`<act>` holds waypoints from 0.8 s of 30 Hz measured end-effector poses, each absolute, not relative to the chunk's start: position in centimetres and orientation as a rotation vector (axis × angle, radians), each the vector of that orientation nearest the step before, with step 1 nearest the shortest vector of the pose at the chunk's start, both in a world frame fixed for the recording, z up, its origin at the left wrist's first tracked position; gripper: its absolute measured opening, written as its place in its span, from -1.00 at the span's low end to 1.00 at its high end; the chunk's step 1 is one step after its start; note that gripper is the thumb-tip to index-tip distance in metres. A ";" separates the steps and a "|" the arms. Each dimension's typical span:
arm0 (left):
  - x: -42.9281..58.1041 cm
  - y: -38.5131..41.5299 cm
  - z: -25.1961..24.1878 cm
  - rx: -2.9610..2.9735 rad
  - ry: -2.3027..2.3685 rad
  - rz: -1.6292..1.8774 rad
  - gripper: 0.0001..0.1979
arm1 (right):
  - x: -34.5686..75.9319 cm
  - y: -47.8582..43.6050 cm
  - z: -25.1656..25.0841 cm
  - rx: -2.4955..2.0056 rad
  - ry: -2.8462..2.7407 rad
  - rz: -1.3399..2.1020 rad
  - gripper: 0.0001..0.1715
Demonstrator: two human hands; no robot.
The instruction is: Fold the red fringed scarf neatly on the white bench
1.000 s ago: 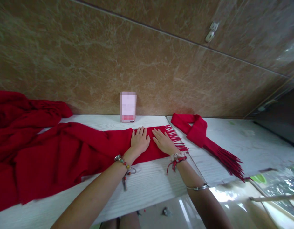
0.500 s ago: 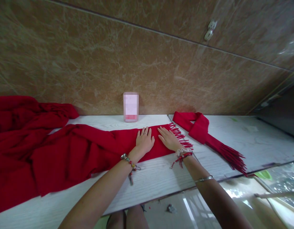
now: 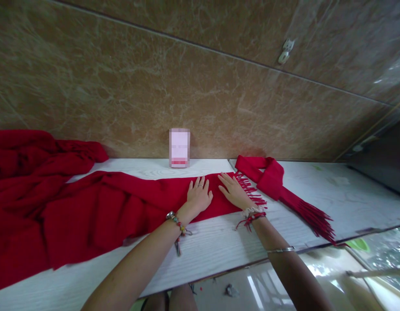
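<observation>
A long red scarf (image 3: 167,192) lies across the white wood-grain surface. Its right end is flat and ends in fringe, while the left part is loose and wrinkled. My left hand (image 3: 199,194) rests palm down on the flat part, fingers spread. Closer to the fringe, my right hand (image 3: 234,190) also lies flat on the cloth with fingers apart. Neither hand grips anything. To the right of the fringe lies a second red strip (image 3: 271,179), folded over itself, its long tassels pointing toward the front edge.
A phone-like device (image 3: 179,147), its screen blurred, leans upright against the brown marbled wall (image 3: 122,86). More red fabric (image 3: 21,151) is heaped at the far left. A white hook (image 3: 286,51) is fixed to the wall. The front edge drops to a shiny floor (image 3: 248,289).
Both hands have slid slightly to the right over the scarf, still flat. The fringe end has shifted a little rightward. The view has tilted slightly.
</observation>
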State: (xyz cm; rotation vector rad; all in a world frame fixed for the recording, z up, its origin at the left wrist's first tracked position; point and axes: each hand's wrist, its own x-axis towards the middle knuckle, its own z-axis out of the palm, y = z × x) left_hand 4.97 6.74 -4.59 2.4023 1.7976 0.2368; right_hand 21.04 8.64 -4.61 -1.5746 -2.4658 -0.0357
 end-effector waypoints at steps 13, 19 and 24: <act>5.0 6.6 -4.4 2.401 1.826 0.204 -0.48 | 22.5 8.7 -5.3 -1.674 -2.507 -0.074 -0.47; 5.0 6.6 -4.3 2.405 1.822 0.224 -0.49 | 23.2 9.6 -4.9 -1.800 -2.301 -0.184 -0.47; 5.1 6.6 -4.3 2.407 1.815 0.200 -0.49 | 20.7 11.0 -5.2 -1.545 -2.478 0.001 -0.49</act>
